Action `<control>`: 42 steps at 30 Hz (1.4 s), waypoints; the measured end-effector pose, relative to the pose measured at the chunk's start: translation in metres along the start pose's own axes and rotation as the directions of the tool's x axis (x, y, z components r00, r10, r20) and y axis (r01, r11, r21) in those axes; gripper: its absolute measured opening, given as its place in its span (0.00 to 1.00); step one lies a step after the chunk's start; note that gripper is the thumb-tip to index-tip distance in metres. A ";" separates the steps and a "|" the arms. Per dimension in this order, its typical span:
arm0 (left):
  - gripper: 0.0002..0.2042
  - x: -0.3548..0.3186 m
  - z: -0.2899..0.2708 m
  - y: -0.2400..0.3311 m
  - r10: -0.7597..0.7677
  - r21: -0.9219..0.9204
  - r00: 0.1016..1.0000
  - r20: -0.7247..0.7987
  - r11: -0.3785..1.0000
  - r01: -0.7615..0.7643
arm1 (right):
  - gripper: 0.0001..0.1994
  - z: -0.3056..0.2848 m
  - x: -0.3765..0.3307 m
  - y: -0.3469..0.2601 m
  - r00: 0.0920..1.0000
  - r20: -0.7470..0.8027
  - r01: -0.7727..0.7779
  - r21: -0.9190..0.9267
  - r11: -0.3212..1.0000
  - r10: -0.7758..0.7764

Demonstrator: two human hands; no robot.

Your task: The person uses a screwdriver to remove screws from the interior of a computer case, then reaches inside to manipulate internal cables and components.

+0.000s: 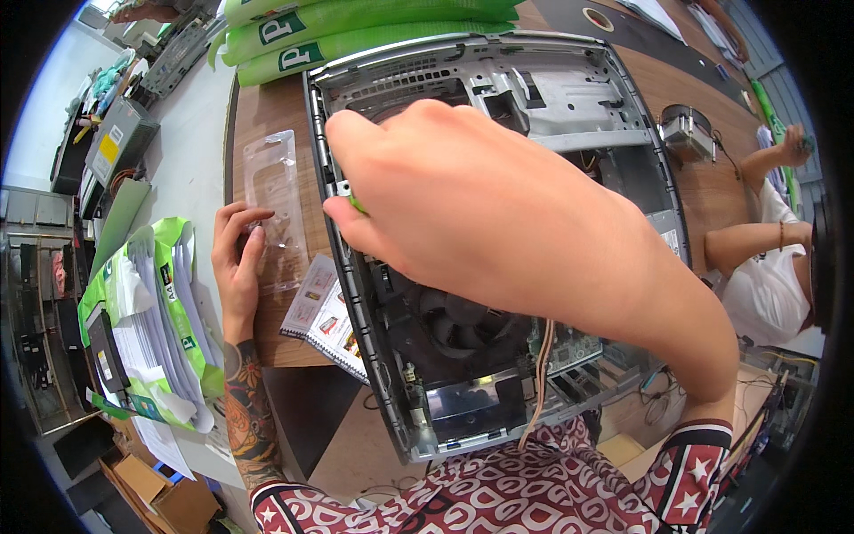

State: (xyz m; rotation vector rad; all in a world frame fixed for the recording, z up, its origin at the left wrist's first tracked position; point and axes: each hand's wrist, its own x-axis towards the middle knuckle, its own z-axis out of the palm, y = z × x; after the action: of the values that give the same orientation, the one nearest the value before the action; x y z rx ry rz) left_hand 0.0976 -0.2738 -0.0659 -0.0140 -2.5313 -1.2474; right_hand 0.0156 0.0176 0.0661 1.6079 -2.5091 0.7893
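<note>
Head view: right hand [480,182] grips something green [357,204] over slotted metal chassis [583,141].

The computer case [574,93] shows smooth grey metal; a glossy clear plastic tray [277,182] lies near the wood-grain tabletop's [267,345] left edge.

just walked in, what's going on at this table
A person is working on an opened computer case on a wooden table. Their right hand reaches across it to its left edge, gripping a green object mostly hidden by the fingers. The left hand is by a clear plastic tray; whether it touches it is hard to tell. The case's cover is off, showing a black fan inside.
</note>
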 end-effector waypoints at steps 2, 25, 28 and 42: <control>0.11 -0.001 0.001 -0.001 -0.006 -0.009 1.000 0.001 1.000 0.006 | 0.06 -0.002 -0.001 -0.002 1.000 0.026 -0.001 0.024 1.000 0.000; 0.10 -0.001 0.007 -0.004 0.043 -0.009 0.999 0.000 0.999 -0.043 | 0.09 0.007 0.000 -0.007 0.999 -0.043 0.001 0.067 0.998 0.002; 0.10 -0.002 0.000 -0.002 0.034 0.008 0.999 -0.005 0.999 -0.034 | 0.09 0.005 0.002 -0.009 0.999 0.021 -0.047 0.097 0.994 0.045; 0.09 0.000 0.003 -0.001 0.043 0.010 0.999 0.000 0.999 -0.043 | 0.13 0.012 0.009 -0.008 0.997 -0.066 -0.052 -0.006 0.999 0.052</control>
State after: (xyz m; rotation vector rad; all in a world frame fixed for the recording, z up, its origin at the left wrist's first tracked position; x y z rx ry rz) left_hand 0.0963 -0.2721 -0.0686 -0.0660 -2.5232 -1.2188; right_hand 0.0210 0.0023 0.0614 1.4948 -2.5146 0.8230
